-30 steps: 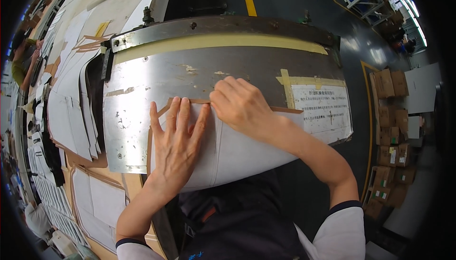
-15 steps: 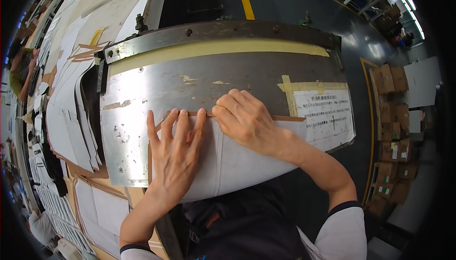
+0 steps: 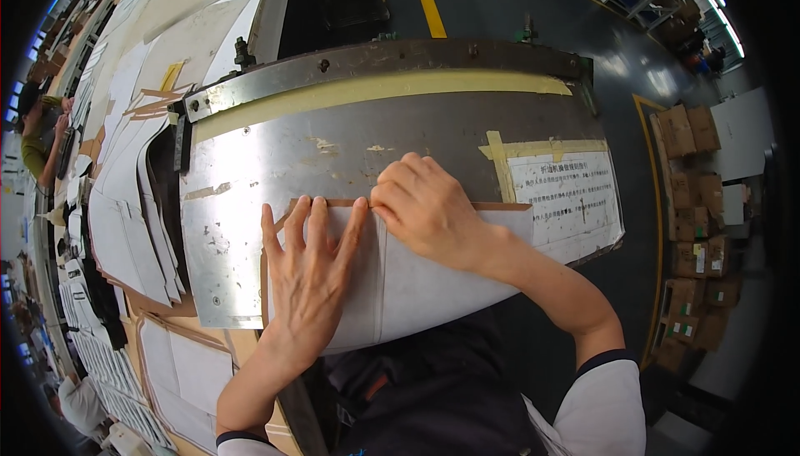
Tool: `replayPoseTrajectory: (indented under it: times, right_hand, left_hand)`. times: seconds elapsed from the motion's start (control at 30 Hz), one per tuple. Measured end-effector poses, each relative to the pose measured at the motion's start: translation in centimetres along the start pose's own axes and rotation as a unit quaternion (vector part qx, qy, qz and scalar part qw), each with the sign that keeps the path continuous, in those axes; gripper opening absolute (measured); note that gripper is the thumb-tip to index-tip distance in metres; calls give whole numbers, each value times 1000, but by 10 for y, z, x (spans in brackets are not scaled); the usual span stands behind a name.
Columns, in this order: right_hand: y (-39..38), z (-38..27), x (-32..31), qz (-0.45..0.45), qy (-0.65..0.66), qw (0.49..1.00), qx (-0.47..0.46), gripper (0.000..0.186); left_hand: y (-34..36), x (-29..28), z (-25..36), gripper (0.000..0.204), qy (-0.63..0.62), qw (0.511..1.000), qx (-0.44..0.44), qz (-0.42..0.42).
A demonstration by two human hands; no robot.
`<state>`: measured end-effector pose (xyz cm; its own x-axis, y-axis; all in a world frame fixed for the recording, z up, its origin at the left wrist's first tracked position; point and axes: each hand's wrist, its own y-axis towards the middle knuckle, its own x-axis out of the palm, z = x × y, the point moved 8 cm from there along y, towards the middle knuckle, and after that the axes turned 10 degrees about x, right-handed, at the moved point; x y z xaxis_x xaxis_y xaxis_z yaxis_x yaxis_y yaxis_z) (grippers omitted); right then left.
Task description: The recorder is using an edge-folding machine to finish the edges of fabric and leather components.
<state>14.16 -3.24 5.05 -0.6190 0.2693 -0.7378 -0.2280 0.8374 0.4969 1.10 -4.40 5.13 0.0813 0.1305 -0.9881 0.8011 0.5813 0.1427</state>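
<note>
A white sheet panel (image 3: 425,277) with a seam down its middle and a brown edge lies on a metal plate (image 3: 225,248), its curved near side hanging toward my body. My left hand (image 3: 308,273) is open, fingers spread, pressing the panel with the fingertips along the brown far edge (image 3: 500,206). Beside its index finger, my right hand (image 3: 429,214) is closed, thumb and fingers pinched at that same edge near the seam. The part of the edge under the right fingers is hidden.
A metal bar (image 3: 383,59) crosses the far side of the plate. A taped printed sheet (image 3: 567,202) is at the right. Stacked white panels (image 3: 129,214) lie to the left, more cut pieces (image 3: 187,373) below. A person (image 3: 42,139) works far left. Cardboard boxes (image 3: 696,252) stand right.
My left index finger has spread away from the middle finger, toward my right hand. The right hand stays pinched at the brown edge. The whole view has shifted slightly.
</note>
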Motion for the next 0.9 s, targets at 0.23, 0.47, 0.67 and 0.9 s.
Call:
replayPoseTrajectory:
  times: [0.23,0.47,0.67,0.9]
  right_hand:
    - [-6,9,-6,-15,50,997,64,23]
    - [-11,-16,0,-11,-75,996,-53,26]
    - [-19,-17,-13,-19,-87,994,-66,30]
    - [-28,-11,-19,-6,-57,998,-40,28]
  left_hand:
    - [-8,-1,-8,74,-61,996,-29,53]
    - [-5,-1,-9,73,-42,997,-24,58]
    - [-4,-3,-4,55,-11,999,-9,49]
    - [-5,-3,0,57,-11,999,-5,46]
